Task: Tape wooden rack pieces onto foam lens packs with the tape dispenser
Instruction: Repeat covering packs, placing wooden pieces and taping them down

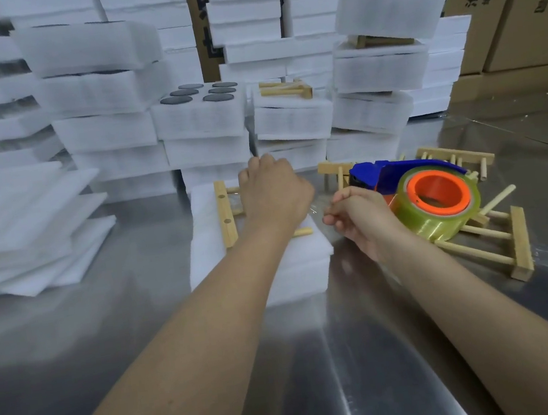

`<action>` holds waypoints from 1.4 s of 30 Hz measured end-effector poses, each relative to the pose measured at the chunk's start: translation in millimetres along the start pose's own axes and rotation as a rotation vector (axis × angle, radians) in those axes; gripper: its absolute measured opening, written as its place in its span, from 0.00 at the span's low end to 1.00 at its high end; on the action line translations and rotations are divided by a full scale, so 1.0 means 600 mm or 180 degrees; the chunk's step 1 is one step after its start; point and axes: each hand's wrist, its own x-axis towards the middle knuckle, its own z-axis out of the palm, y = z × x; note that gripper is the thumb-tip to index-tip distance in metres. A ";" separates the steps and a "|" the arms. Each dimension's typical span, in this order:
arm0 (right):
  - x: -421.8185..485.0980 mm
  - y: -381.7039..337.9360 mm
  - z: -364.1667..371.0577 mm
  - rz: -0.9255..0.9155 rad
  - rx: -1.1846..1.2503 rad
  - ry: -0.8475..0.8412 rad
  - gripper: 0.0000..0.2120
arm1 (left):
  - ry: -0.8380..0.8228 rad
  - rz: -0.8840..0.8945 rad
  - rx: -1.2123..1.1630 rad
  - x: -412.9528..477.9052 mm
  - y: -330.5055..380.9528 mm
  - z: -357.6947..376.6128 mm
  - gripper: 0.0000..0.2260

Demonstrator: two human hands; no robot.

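Note:
A white foam lens pack (212, 252) lies on the steel table (134, 314) in front of me. A wooden rack piece (226, 218) rests on top of it, its side rail pointing away from me. My left hand (274, 195) sits on the rack with fingers curled over its far side, holding it on the foam. My right hand (360, 221), just right of the pack, grips the blue tape dispenser (385, 173). The dispenser carries a clear tape roll on an orange core (439, 214). A glint of clear tape shows between the two hands.
Loose wooden racks (518, 239) lie to the right under and behind the dispenser. Stacked foam packs (199, 120) form a wall behind, one showing dark round lenses (198, 94). Flat foam sheets (25, 220) are piled at left. Cardboard boxes (510, 6) stand at back right.

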 end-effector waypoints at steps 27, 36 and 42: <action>0.014 0.011 0.009 0.0479 0.0932 -0.0452 0.16 | -0.0452 0.0504 -0.0266 0.006 -0.016 0.006 0.03; 0.009 0.022 0.039 0.0662 0.1174 -0.0114 0.04 | -0.0595 0.0323 0.0086 0.011 -0.010 0.011 0.13; 0.012 0.023 0.047 0.0235 0.0120 0.0353 0.07 | -0.0645 0.0315 0.0220 0.009 -0.009 0.008 0.19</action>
